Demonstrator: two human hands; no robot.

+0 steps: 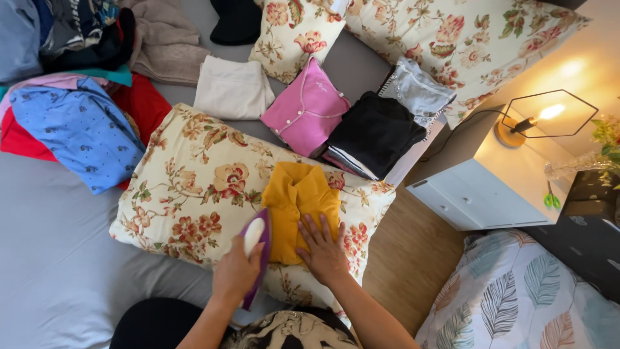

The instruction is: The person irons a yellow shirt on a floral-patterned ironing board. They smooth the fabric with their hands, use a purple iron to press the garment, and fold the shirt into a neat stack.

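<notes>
A folded mustard-yellow shirt (298,197) lies on a floral pillow (194,187) on the bed. My right hand (323,249) presses flat on the shirt's lower part, fingers spread. My left hand (236,274) grips the handle of a purple and white iron (257,242), which stands at the shirt's left edge.
Folded clothes lie beyond the pillow: a cream piece (232,87), a pink top (307,110), a black stack (374,132), a grey one (416,90). A blue shirt (84,132) and unfolded heap sit at left. A white nightstand (491,187) with a lit lamp (539,116) stands right.
</notes>
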